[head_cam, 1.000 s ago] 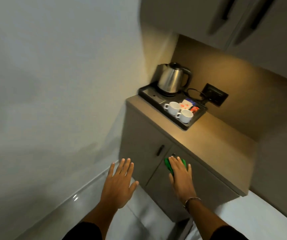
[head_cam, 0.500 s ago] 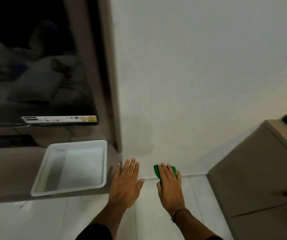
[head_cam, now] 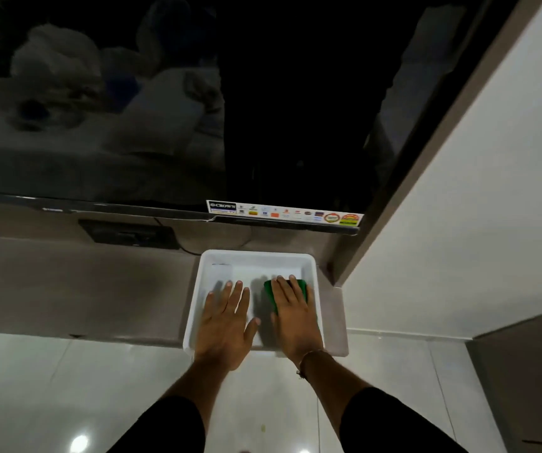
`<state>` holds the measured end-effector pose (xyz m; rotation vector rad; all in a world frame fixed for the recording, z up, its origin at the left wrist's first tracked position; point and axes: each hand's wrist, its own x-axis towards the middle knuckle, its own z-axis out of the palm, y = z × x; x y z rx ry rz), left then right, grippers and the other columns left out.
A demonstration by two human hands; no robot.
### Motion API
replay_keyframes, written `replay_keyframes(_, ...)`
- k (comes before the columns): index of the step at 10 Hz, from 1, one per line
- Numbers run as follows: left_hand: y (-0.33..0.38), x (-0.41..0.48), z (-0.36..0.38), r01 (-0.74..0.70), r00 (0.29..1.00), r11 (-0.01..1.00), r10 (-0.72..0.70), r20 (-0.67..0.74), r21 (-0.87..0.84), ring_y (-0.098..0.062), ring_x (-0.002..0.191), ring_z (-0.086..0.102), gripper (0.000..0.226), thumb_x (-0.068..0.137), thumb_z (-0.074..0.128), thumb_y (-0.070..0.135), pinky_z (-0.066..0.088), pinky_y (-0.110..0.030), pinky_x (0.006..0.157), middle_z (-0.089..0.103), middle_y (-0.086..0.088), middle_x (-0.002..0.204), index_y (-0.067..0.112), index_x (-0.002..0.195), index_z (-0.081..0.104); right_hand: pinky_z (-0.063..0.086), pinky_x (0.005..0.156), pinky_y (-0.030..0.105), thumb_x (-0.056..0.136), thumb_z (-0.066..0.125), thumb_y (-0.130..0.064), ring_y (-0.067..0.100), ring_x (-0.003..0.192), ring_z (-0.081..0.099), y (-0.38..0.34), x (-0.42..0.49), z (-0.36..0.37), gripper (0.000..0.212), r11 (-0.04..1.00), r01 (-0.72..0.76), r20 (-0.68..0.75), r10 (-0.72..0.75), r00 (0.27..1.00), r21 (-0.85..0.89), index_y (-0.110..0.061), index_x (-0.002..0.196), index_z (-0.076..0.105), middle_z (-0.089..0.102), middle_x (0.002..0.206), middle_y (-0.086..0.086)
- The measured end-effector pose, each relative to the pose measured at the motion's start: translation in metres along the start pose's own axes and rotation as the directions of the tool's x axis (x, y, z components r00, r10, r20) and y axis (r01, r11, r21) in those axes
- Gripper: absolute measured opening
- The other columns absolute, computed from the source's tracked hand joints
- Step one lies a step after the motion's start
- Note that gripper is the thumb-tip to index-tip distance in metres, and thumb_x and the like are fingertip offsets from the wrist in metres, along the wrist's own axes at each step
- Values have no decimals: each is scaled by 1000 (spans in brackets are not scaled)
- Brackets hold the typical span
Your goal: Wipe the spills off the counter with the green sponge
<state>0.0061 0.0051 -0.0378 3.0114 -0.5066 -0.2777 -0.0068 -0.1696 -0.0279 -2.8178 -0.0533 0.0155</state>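
Observation:
The green sponge [head_cam: 301, 285] is under the fingers of my right hand [head_cam: 294, 317], which holds it flat, palm down, over the white tray [head_cam: 314, 276]. Only the sponge's far edge and left corner show past my fingers. My left hand [head_cam: 227, 325] hovers palm down with fingers spread over the tray's left half and holds nothing. The tray stands on a brown counter [head_cam: 83, 289] at its right end. I cannot tell whether the sponge touches the tray floor. No spill is visible on the counter.
A large dark TV screen [head_cam: 197, 109] hangs just above the counter, with a sticker strip [head_cam: 284, 213] on its lower edge. A black wall socket [head_cam: 129, 234] sits below it. A white wall lies to the right, glossy white floor tiles [head_cam: 67, 387] below, a cabinet [head_cam: 524, 380] at the far right.
My view has swung left from the kettle cabinet to the TV counter. Both hands, the right still holding the sponge, now hover over the white tray instead of the floor.

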Motion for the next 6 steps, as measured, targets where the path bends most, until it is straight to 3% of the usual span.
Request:
replay_keyframes(1,-23,13,12,-19,999,991,14,-36,-131,-28,159,-10,94,92,-18,72,5,-57,130,3,-8,175,20,165,10,8,131,57,107,50,-22,31,162,11,1,22,28,64,997,-44,23,46,999,-59,-21,164,21,23,174,5)
replay_keyframes(2,-30,20,19,-27,999,985,23,-27,-170,-26,159,-13,94,92,-13,76,4,-56,130,-3,-4,175,22,166,6,11,131,59,107,51,-25,33,162,11,4,31,42,65,992,-83,66,90,994,-95,-20,164,20,23,174,7)
replay_keyframes(3,-33,20,27,-39,999,989,40,4,-145,-26,158,-19,94,90,-14,77,1,-56,129,-11,-4,174,23,165,-1,6,130,61,106,55,-33,36,162,1,7,33,62,78,983,-136,175,156,972,-119,-20,166,7,10,176,8)
replay_keyframes(5,-29,18,18,-53,999,992,54,4,-116,-28,159,-15,86,97,0,73,1,-56,129,-7,-7,174,20,165,1,-6,126,57,101,49,-56,38,162,-7,7,35,53,89,994,-89,203,101,974,-65,-20,166,-1,-1,177,6)
replay_keyframes(6,-20,13,15,-59,998,990,56,-28,-128,-29,159,-13,86,98,4,72,-2,-55,129,-3,-6,174,19,165,6,-1,130,60,101,47,-53,37,162,-7,10,22,35,86,996,-87,159,82,984,23,-19,166,3,0,177,5)
